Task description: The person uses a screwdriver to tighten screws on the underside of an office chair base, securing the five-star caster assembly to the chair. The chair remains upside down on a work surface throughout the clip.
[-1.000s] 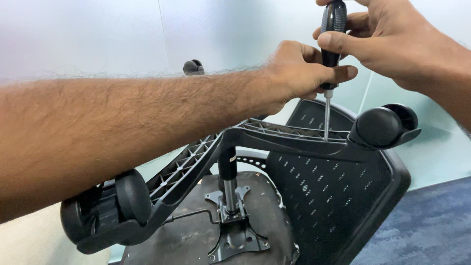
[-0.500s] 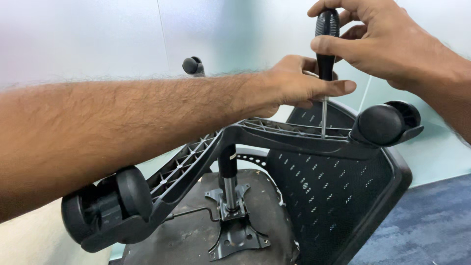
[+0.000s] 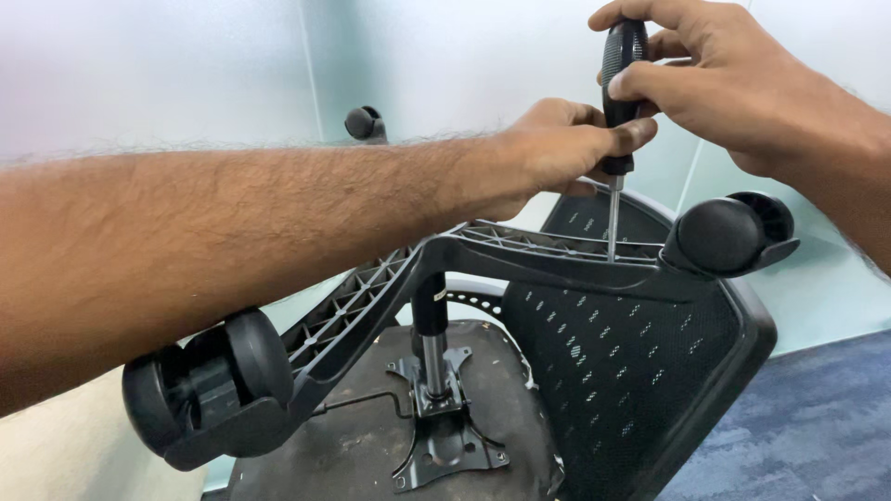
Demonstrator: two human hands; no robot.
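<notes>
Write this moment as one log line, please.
right hand: grips screwdriver handle | left hand: steadies it lower down | tip: upright in chair base rib, near caster | chair: upside down

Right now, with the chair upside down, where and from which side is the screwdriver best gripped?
Probably the black handle, from above and the right, as the right hand does: the screwdriver stands upright, tip down in the chair base, while the left hand steadies the handle's lower end.

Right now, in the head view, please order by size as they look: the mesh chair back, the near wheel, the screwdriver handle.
1. mesh chair back
2. near wheel, enlarged by closeness to the camera
3. screwdriver handle
</notes>
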